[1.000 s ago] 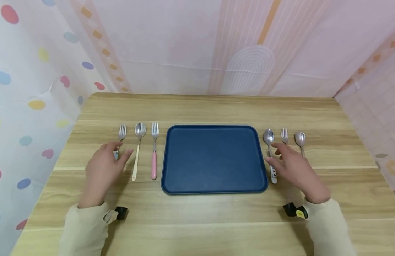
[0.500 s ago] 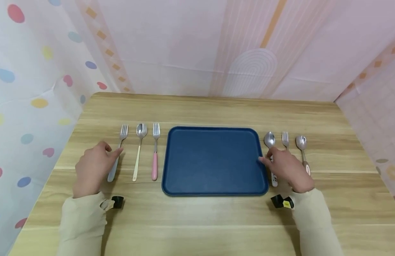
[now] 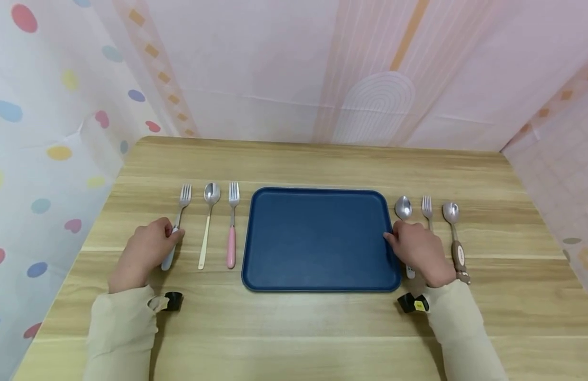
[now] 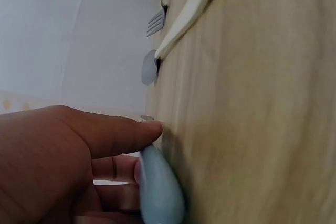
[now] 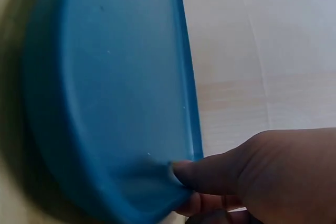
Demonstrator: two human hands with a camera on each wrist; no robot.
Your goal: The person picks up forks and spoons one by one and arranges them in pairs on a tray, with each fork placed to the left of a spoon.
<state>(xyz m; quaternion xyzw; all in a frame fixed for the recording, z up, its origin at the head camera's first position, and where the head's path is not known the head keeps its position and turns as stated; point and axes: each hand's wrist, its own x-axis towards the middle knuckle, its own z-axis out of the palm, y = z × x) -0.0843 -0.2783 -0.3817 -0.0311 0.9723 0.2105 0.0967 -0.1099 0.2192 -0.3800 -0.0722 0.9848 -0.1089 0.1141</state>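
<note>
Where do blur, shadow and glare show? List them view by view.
Head: mostly sharp, pale sheen on the table, shadows beside both sleeves; left wrist: soft, a shadow beside the pale-blue fork handle; right wrist: tray blurred along its near edge, a dark patch by the thumb.

Your left forearm (image 3: 118, 341) and right forearm (image 3: 467, 341) reach forward, well apart, in cream sleeves (image 3: 120, 317) that end at the wrists (image 3: 124, 283). The left runs nearly straight ahead, while the right slants inward. Your left hand (image 3: 144, 248) angles inward, its back turned up, thumb (image 4: 123, 134) and curled fingers (image 4: 123, 167) set in a pinch; the left wrist view shows the fingers bent beside the thumb. Your right hand (image 3: 420, 251) angles inward too, back up, with its thumb (image 5: 212, 174) extended and pinching against folded fingers (image 5: 210, 202), which are partly hidden.
</note>
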